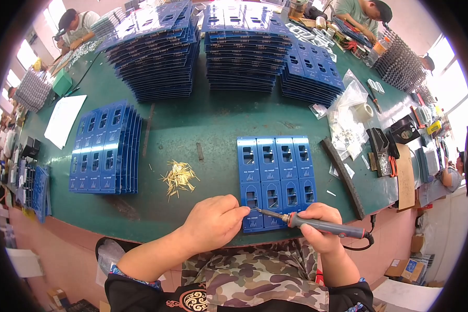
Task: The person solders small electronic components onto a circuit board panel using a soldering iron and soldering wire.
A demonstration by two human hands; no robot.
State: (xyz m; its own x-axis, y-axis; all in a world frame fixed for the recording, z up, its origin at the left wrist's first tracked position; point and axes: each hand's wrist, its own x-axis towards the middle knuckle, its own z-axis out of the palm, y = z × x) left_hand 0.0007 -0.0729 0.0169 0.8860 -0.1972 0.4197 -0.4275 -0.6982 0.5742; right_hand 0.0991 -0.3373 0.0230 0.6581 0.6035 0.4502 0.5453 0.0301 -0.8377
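A soldering iron (330,227) with a grey and red handle is gripped in my right hand (321,216). Its tip points left and meets the lower-left part of a blue circuit board panel (275,175), or hovers just above it. The panel lies flat near the table's front edge, with rows of dark cutouts. My left hand (213,221) is closed in a pinch by the tip, at the panel's left edge; what its fingers hold is too small to make out. Left of the panel lies a loose heap of thin gold-coloured pins (178,178).
Blue panels are stacked high at the back, with a smaller stack (104,151) at left. A dark bar (343,177), a clear plastic bag (343,122) and a black holder (379,151) stand to the right. White paper (65,119) lies far left. Other people work around the green table (218,117).
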